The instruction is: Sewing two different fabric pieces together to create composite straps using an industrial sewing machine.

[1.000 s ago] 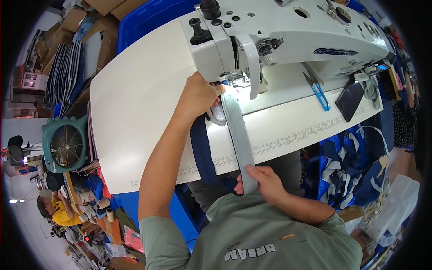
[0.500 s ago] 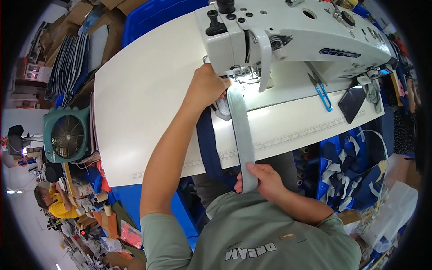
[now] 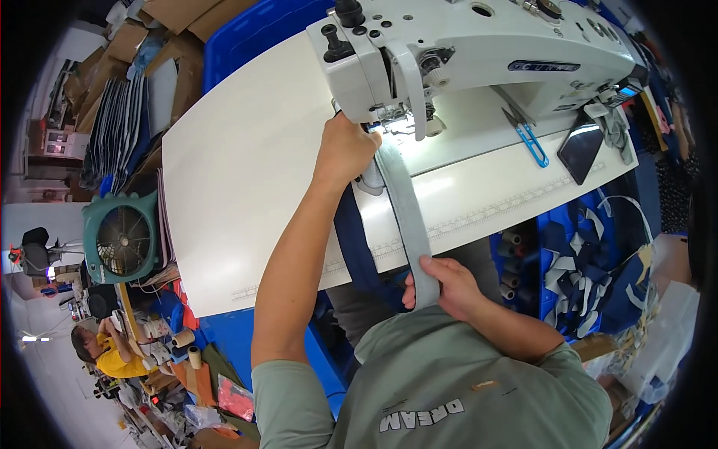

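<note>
A grey fabric strip (image 3: 406,209) runs from under the needle area of a white sewing machine (image 3: 479,63) down over the table's near edge. My left hand (image 3: 346,150) is beside the presser foot, its curled fingers pinching the strip's far end; the fingertips are partly hidden. Close to my body, my right hand (image 3: 452,288) grips the strip's lower end, thumb on top and fingers beneath. A navy fabric band (image 3: 356,243) hangs to the left of the grey strip, below my left wrist. The machine's lamp lights the stitching spot.
On the white table (image 3: 239,172), blue thread snips (image 3: 532,142) and a dark phone (image 3: 581,150) lie right of the machine. A blue bin of fabric scraps (image 3: 576,269) stands below the right edge. A green fan (image 3: 123,238) is at left; a person in yellow (image 3: 116,352) sits beyond.
The whole view has shifted, so the machine sits further up and left in the picture. Both hands keep their hold on the strip, with little visible change between them.
</note>
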Motion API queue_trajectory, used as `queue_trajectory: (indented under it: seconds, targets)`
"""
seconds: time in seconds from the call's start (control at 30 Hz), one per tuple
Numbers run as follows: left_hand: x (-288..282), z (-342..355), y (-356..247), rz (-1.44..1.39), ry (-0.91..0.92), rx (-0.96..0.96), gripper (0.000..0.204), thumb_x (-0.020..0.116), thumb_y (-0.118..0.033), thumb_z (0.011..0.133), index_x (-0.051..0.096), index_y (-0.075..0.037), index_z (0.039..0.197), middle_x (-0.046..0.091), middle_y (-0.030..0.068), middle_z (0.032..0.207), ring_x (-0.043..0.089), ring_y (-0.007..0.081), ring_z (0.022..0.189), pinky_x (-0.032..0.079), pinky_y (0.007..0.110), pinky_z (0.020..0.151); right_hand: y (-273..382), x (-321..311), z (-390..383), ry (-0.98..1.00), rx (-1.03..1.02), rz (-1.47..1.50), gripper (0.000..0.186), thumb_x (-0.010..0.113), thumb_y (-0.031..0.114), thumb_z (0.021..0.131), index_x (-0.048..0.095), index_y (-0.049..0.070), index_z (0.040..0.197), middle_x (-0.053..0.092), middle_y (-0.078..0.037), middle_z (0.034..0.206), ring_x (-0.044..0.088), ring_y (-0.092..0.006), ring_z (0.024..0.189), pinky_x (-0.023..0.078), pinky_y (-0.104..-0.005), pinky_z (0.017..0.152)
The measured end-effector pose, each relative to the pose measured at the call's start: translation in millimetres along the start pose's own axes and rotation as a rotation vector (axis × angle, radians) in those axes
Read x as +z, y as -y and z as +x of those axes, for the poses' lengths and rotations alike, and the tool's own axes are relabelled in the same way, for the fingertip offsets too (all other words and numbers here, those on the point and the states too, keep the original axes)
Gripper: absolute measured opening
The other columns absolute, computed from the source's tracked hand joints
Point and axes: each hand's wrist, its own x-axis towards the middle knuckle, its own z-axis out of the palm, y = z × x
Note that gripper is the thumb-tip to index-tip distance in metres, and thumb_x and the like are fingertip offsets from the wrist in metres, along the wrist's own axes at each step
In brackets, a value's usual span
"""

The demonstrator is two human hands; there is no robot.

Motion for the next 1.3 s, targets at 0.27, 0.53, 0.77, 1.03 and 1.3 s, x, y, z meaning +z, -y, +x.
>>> queue_trajectory:
  seconds: [0.27,0.53,0.77,1.03,1.3]
  targets:
    - [-1,6,0,-0.291,-0.002,-0.178,0.015,0.074,-0.007,0.083,0.071,0.007,0.088,0.068,0.0101,0.063,0.066,0.0161,0.05,0.054,0.03,0.048,-3,-2,-3,0.012,0.016,-0.034,0.051,0.049,0.042,0.109,0.065,-0.006,0.107,0.074,-0.022,0.091,0.074,-0.0299,0.083,0.061,-0.0402,0.081]
    - [-2,15,6,-0.304,-0.004,-0.198,0.017,0.076,-0.005,0.084,0.069,0.009,0.091,0.07,0.0115,0.067,0.066,0.0166,0.049,0.053,0.03,0.046,-3,3,-4,-0.019,-0.02,-0.084,0.051,0.049,0.042,0.109,0.066,-0.005,0.106,0.074,-0.02,0.089,0.074,-0.0274,0.08,0.061,-0.0391,0.078]
    - [-1,13,10,-0.297,-0.034,-0.212,0.019,0.076,-0.01,0.084,0.069,0.007,0.087,0.069,0.0126,0.067,0.065,0.0179,0.047,0.053,0.032,0.048,-6,-5,-3,-0.015,-0.038,-0.073,0.05,0.05,0.043,0.108,0.066,-0.005,0.105,0.074,-0.02,0.087,0.074,-0.0261,0.078,0.061,-0.0379,0.075]
    - [11,-57,-19,-0.19,0.147,-0.232,0.035,0.075,-0.027,0.088,0.063,0.001,0.069,0.061,0.0062,0.056,0.058,0.0139,0.044,0.046,0.03,0.043,-5,3,-12,-0.069,-0.081,-0.15,0.043,0.052,0.036,0.109,0.066,-0.005,0.105,0.074,-0.018,0.088,0.074,-0.0231,0.078,0.06,-0.0354,0.076]
    - [15,-57,-12,-0.004,0.071,-0.193,0.036,0.07,-0.033,0.085,0.069,0.001,0.072,0.069,0.0218,0.07,0.07,0.0398,0.071,0.057,0.047,0.07,-18,8,-22,-0.071,-0.25,-0.348,0.03,0.058,0.024,0.107,0.067,-0.005,0.106,0.075,-0.012,0.088,0.071,-0.0153,0.082,0.056,-0.0306,0.076]
